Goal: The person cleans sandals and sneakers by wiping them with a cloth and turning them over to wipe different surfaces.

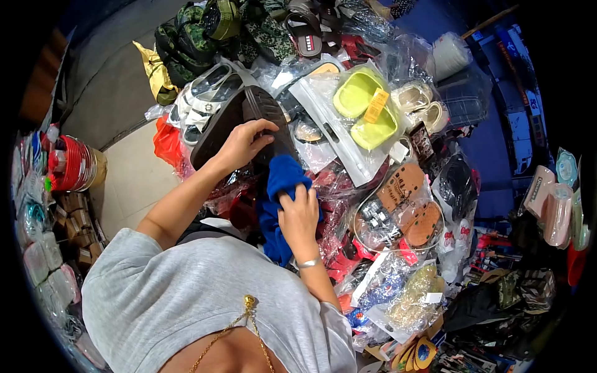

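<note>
My left hand (244,148) is over a dark brown, smooth piece that looks like footwear (217,127), its fingers curled in at the piece's edge. Part of that piece is hidden under the hand. Bunched in my right hand (299,217) is a bright blue cloth (288,174), whose top folds over near the dark piece while the rest hangs down towards my shirt. A silver bracelet (308,263) circles my right wrist. Close in front lie lime-green clogs (354,96) with an orange tag, on a clear zip bag (339,143).
Plastic-wrapped shoes surround my hands, including white sandals (208,96), brown slippers (404,193) and cream shoes (423,105). Camouflage bags (186,46) sit at the far left. A red basket stack (71,165) stands on the left, beside tiled floor (127,180). Packaged goods (550,208) hang at right.
</note>
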{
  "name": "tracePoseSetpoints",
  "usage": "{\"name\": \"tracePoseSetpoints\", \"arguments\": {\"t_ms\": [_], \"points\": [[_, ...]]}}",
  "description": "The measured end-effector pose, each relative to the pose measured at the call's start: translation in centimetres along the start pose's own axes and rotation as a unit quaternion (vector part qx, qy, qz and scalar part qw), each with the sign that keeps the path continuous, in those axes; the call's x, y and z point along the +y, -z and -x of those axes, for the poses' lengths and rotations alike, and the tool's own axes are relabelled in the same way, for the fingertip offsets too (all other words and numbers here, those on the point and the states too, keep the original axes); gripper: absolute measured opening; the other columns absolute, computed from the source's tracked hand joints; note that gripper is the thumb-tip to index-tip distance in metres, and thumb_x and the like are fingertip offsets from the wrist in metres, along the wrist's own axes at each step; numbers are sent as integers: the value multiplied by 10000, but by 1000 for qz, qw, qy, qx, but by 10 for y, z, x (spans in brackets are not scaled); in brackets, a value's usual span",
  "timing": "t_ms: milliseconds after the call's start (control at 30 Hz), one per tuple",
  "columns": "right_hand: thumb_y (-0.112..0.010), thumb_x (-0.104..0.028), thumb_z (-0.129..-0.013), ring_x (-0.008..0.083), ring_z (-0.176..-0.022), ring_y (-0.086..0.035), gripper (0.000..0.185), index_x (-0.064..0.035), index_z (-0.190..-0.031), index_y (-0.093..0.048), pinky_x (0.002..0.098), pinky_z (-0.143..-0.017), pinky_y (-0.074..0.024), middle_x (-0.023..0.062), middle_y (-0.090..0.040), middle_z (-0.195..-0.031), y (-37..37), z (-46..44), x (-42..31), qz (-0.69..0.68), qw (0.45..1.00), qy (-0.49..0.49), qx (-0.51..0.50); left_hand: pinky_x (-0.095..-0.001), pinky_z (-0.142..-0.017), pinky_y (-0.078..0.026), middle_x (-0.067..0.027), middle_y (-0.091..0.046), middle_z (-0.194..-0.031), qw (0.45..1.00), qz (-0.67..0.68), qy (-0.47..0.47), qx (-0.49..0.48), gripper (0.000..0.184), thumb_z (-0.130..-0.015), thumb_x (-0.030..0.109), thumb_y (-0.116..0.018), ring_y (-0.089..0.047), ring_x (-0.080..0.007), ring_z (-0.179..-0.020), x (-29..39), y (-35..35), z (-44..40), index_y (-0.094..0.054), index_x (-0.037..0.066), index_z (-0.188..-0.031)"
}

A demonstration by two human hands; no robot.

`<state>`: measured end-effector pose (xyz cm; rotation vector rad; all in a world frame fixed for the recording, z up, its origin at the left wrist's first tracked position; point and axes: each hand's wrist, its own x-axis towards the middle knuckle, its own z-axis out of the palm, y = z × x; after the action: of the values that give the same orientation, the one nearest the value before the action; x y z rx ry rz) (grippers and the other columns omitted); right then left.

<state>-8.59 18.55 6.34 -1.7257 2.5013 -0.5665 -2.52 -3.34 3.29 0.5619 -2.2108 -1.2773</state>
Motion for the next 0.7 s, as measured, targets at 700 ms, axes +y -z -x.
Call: {"name": "tracePoseSetpoints", "arguments": {"t_ms": [700], "points": [[-696,-76,-652,470,-1037,-481,211,18,-836,-656,520,-925,-405,306,-496,-1133,-25,48,24,-182,951,-142,204,-227,-560,-369,59,-463,-673,993,60,93,45,208,-869,183,-701,-396,-36,-594,0,-1,-12,-598,51,-992]]}}
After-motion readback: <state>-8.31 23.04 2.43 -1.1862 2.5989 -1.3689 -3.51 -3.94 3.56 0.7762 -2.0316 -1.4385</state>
